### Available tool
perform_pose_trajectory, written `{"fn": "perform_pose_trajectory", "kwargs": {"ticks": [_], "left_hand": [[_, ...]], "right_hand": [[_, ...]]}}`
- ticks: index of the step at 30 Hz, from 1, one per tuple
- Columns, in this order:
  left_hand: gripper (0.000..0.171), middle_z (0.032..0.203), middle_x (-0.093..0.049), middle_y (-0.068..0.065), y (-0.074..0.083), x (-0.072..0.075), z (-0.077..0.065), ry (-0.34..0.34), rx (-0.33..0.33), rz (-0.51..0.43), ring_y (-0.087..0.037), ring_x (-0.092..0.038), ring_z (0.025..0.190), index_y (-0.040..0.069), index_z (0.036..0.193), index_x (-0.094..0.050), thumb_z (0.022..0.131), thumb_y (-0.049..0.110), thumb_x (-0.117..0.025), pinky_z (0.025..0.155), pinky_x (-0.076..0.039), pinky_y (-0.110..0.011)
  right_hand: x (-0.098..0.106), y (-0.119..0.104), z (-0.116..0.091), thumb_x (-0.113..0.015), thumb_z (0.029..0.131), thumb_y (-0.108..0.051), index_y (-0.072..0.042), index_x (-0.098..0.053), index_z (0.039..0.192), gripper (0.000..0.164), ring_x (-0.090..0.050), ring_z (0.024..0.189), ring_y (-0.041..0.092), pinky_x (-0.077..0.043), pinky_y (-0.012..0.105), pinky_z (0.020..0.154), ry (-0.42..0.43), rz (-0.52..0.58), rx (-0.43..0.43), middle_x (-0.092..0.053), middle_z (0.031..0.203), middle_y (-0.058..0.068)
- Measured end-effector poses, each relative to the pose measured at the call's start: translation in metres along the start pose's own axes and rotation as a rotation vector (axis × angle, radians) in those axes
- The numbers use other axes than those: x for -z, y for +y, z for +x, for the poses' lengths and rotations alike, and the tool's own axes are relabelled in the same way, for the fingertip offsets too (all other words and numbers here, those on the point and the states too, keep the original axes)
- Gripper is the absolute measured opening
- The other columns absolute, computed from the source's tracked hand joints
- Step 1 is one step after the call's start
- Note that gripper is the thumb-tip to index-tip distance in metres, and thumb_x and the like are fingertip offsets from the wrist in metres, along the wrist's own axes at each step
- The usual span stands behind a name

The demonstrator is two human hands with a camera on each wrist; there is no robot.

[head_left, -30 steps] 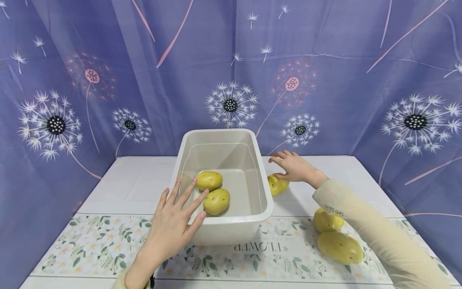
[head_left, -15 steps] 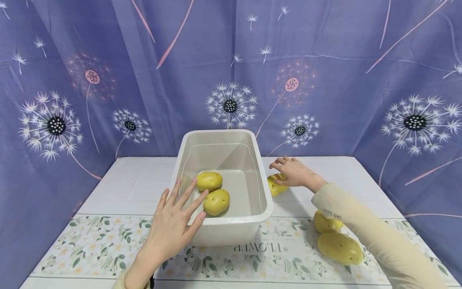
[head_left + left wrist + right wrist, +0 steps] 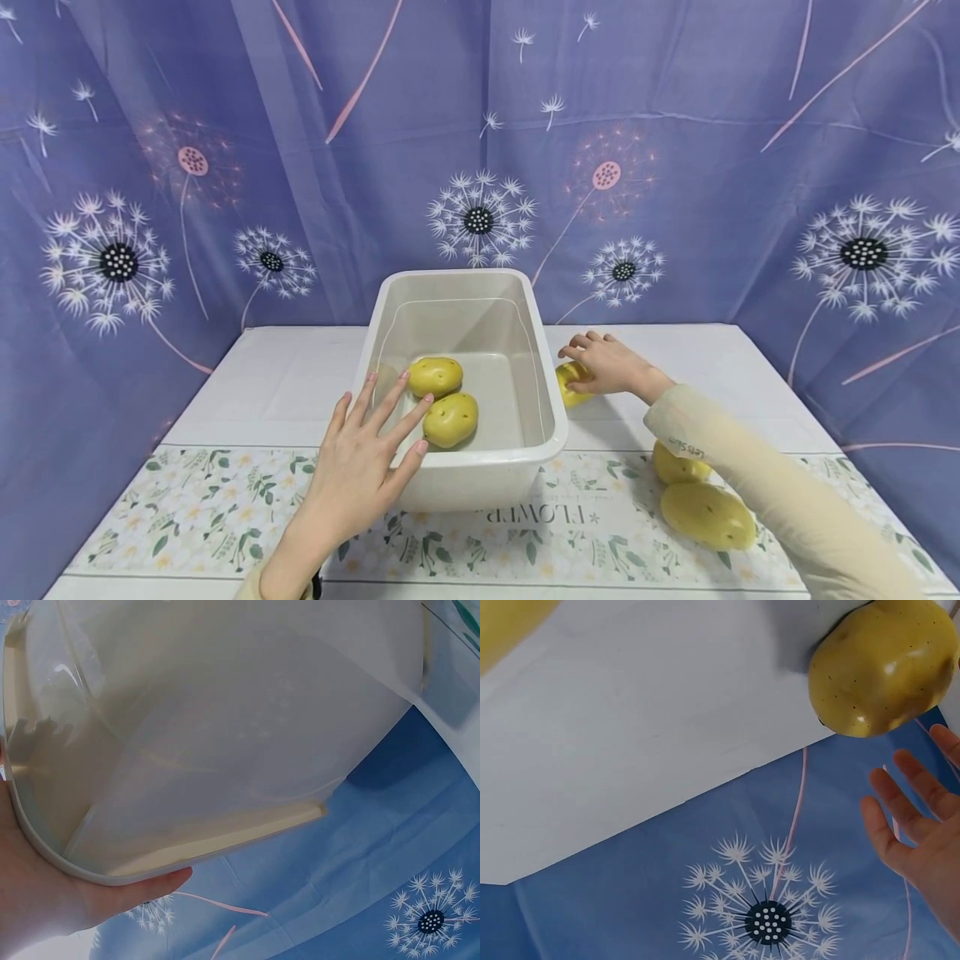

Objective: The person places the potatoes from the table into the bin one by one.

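A pale grey tub [image 3: 487,456] holds two yellow potatoes, one farther back [image 3: 435,377] and one nearer the front [image 3: 452,420]. My left hand [image 3: 358,467] rests on the tub's front left corner, fingers spread and straight. In the left wrist view, the thumb of that hand [image 3: 67,896] lies along the outside of the tub's rim [image 3: 112,880]. Beside the tub's right wall, my right hand [image 3: 611,365] is over a third potato [image 3: 572,390], partly covering it. The right wrist view shows loosely bent fingers [image 3: 907,810] apart from that potato [image 3: 889,671]; the thumb is hidden there.
Two more potatoes, a rounder one [image 3: 678,463] and a longer one [image 3: 708,517], lie at the right under my forearm. A floral runner [image 3: 210,508] crosses the white table [image 3: 277,375]. Behind hangs a blue dandelion curtain [image 3: 360,183].
My right hand has lowered slightly over the potato beside the tub, and its thumb has moved across the potato. The left hand and the other potatoes stay in place.
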State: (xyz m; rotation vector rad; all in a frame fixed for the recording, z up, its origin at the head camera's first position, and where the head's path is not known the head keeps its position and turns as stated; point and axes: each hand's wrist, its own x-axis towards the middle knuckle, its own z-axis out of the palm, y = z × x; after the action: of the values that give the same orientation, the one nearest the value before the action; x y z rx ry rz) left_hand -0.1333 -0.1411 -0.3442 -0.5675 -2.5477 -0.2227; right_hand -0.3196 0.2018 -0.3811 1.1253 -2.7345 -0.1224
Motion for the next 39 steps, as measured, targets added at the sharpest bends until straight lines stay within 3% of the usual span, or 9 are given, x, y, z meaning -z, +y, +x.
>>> {"fn": "perform_pose_trajectory", "kwargs": {"ticks": [15,29,39], "left_hand": [[0.044,0.145,-0.030,-0.002,0.000,0.001,0.001,0.000,0.001,-0.007,-0.038,-0.023,0.133,0.029,0.130,-0.046,0.089,0.042,-0.042,0.103,-0.021,-0.059],[0.042,0.146,-0.030,-0.003,-0.002,-0.002,-0.001,0.035,-0.038,-0.032,-0.040,-0.025,0.132,0.032,0.128,-0.048,0.090,0.047,-0.039,0.102,-0.022,-0.061],[0.043,0.149,-0.022,-0.002,-0.003,0.004,0.001,-0.017,-0.034,-0.042,-0.033,-0.018,0.136,0.032,0.129,-0.047,0.089,0.048,-0.041,0.098,-0.025,-0.065]], "right_hand": [[-0.011,-0.002,0.000,-0.068,0.069,-0.043,-0.014,-0.059,0.109,0.051,-0.051,0.081,0.019,-0.040,0.029,0.059,0.003,0.005,0.036,-0.059,0.101,0.005],[-0.019,-0.007,-0.001,-0.069,0.066,-0.046,-0.013,-0.057,0.110,0.056,-0.050,0.082,0.021,-0.042,0.033,0.060,-0.014,-0.021,0.059,-0.058,0.098,0.005],[-0.023,-0.007,-0.001,-0.071,0.065,-0.047,-0.018,-0.053,0.107,0.054,-0.046,0.081,0.020,-0.038,0.030,0.057,-0.027,-0.038,0.083,-0.056,0.097,0.004]]}}
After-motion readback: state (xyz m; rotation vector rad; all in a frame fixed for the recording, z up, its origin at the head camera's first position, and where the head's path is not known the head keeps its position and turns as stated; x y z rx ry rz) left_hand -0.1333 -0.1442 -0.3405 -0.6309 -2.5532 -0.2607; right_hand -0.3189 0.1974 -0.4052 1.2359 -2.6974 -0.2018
